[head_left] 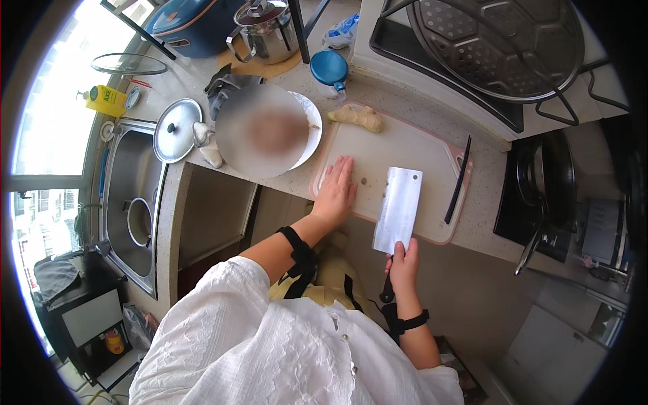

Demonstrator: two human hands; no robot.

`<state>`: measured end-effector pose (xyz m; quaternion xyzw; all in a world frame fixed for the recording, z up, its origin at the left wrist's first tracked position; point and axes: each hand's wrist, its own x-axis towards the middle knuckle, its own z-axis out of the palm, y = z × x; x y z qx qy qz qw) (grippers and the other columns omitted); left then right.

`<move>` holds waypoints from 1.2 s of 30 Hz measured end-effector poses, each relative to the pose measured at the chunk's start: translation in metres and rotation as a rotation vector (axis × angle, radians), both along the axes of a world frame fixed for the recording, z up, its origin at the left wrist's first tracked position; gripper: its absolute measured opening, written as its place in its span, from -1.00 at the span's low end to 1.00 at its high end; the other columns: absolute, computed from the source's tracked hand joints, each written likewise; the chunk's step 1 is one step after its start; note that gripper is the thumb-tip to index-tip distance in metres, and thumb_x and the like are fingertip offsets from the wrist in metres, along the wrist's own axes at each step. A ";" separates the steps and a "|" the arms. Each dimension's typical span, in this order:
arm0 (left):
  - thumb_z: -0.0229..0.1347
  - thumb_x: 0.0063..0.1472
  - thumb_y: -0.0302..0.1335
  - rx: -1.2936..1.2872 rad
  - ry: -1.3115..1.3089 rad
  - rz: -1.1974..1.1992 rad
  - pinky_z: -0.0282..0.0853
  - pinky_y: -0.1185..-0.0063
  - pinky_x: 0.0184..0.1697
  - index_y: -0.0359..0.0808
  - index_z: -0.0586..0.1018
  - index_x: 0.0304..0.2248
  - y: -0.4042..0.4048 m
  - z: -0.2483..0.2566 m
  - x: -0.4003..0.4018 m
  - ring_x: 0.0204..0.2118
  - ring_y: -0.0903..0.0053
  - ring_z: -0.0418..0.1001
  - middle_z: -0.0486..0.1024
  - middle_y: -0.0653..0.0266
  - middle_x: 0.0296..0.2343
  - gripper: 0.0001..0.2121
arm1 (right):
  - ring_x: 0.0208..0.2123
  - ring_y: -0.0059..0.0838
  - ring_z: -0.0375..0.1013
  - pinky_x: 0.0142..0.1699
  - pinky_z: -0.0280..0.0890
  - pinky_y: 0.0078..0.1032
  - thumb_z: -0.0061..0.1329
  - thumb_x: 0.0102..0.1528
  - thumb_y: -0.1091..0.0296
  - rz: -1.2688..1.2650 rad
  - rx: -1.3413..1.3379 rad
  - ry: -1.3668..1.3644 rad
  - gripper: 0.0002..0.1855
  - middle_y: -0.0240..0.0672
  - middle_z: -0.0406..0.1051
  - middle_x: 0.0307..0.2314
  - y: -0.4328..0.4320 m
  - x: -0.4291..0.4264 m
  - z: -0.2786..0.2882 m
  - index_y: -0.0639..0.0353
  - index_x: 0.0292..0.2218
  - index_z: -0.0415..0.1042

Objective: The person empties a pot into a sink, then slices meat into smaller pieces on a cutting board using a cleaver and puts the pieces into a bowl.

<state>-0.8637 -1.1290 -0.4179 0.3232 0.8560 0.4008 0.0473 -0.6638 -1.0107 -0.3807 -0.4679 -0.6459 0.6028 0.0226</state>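
My right hand grips the black handle of a Chinese cleaver. Its broad steel blade lies flat-side up over the near part of a white cutting board with a pink rim. Small brown bits cling to the blade's left edge. With nothing in it, my left hand rests flat at the board's left side, fingers stretched out. Between hand and blade, a small brown scrap sits on the board. A piece of ginger root lies at the far left corner, and black chopsticks lie along the right side.
Left of the board stands a white patterned dish, its contents blurred. A glass lid lies beside the steel sink. A blue-lidded jug stands behind. At right, a wok sits on the black cooktop.
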 end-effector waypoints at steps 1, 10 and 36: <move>0.00 0.20 -0.55 0.036 -0.025 0.008 -0.01 0.23 0.26 -0.39 0.16 0.15 0.002 -0.002 0.002 0.22 0.07 0.09 0.21 -0.08 0.09 -0.47 | -0.76 -0.65 0.23 -0.68 0.17 -0.61 -0.20 0.26 0.31 0.034 0.006 -0.016 -0.77 -0.29 0.35 -0.63 -0.010 -0.011 -0.004 0.29 -0.16 0.18; -0.02 0.20 -0.54 0.207 -0.146 0.028 -0.06 0.28 0.30 -0.46 0.18 0.13 0.005 0.004 0.013 0.24 0.02 0.02 0.13 -0.19 0.13 -0.49 | -0.74 -0.64 0.20 -0.66 0.15 -0.65 -0.27 0.27 0.35 0.045 -0.181 0.122 -0.81 -0.35 0.30 -0.59 -0.068 -0.061 -0.004 0.18 -0.11 0.13; 0.03 0.13 -0.46 0.074 0.012 1.461 0.27 0.35 0.06 -0.46 0.41 -0.07 -0.806 0.103 -0.080 -0.02 0.03 0.34 0.37 -0.11 -0.09 -0.62 | -0.71 -0.62 0.27 -0.62 0.27 -0.61 -0.23 0.27 0.29 1.171 -0.609 0.068 -0.85 -0.28 0.36 -0.55 -0.617 -0.287 0.105 0.15 -0.20 0.17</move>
